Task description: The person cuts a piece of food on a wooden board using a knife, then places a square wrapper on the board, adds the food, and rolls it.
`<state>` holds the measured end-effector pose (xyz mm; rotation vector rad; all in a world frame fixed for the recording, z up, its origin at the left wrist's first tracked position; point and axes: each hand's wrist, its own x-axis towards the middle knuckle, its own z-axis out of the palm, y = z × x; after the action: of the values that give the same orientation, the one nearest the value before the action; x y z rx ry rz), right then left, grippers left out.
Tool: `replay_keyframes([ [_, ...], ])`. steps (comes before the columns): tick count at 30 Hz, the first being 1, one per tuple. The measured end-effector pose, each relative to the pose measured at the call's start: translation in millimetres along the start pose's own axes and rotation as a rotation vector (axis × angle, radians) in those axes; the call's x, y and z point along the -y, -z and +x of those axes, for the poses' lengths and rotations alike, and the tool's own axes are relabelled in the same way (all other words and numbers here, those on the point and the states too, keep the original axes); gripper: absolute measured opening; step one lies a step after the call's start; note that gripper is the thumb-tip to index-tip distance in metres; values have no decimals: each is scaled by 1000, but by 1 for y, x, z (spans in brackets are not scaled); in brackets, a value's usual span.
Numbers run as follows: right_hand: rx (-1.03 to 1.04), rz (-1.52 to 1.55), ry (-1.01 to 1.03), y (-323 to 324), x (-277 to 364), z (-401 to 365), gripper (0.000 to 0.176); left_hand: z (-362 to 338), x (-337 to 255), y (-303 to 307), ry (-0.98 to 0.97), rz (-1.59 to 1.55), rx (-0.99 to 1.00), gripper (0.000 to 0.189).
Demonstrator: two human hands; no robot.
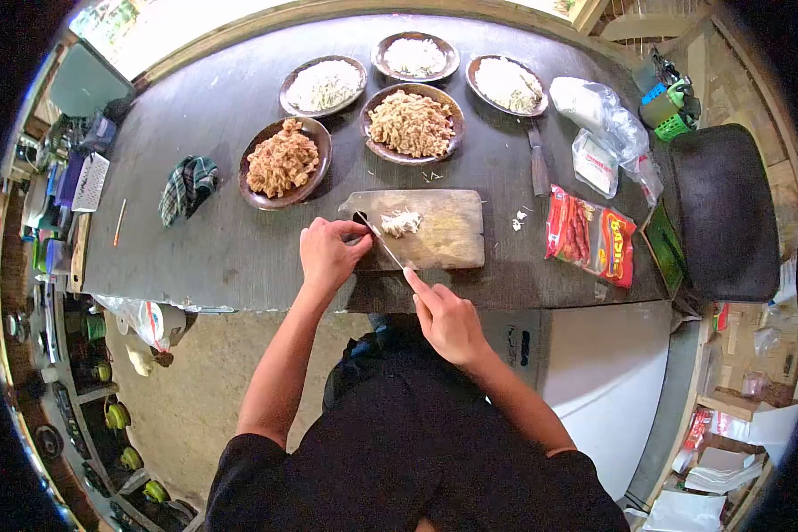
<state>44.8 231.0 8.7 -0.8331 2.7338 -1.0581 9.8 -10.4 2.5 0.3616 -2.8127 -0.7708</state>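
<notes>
My right hand [449, 321] is closed round the handle of a knife [388, 244], its thin blade slanting up and left across the cutting board [452, 230]. My left hand [332, 254] is at the board's left edge, thumb and fingers pinched together beside the far part of the blade. What they hold is hidden, though a small dark patch shows just beyond the fingertips. A small heap of white shreds [401, 222] lies on the worn wooden board, right of the blade.
Beyond the board stand brown plates of shredded food, two with brown [282, 160] and several with white. On the right are another knife [538, 164], a red sausage packet [590, 236] and plastic bags [598, 115]. A checked cloth [189, 188] lies left.
</notes>
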Motion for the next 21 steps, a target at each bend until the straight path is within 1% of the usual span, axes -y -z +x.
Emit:
replay_keyframes([
  [9,-30,-83,9,-8,1,14,51,1,-2,2,-39,-11,-1,21],
  [11,-50,-11,9,-9,-3,13,51,0,-3,3,10,-25,18,21],
  [15,-38,-19,-20,-3,-5,1,51,-1,-5,3,7,-40,13,21],
  [17,2,24,-21,1,-4,-2,52,-1,-3,1,5,-9,2,21],
  [21,-5,49,-10,-1,-4,-4,52,0,1,-1,-16,-23,5,21],
])
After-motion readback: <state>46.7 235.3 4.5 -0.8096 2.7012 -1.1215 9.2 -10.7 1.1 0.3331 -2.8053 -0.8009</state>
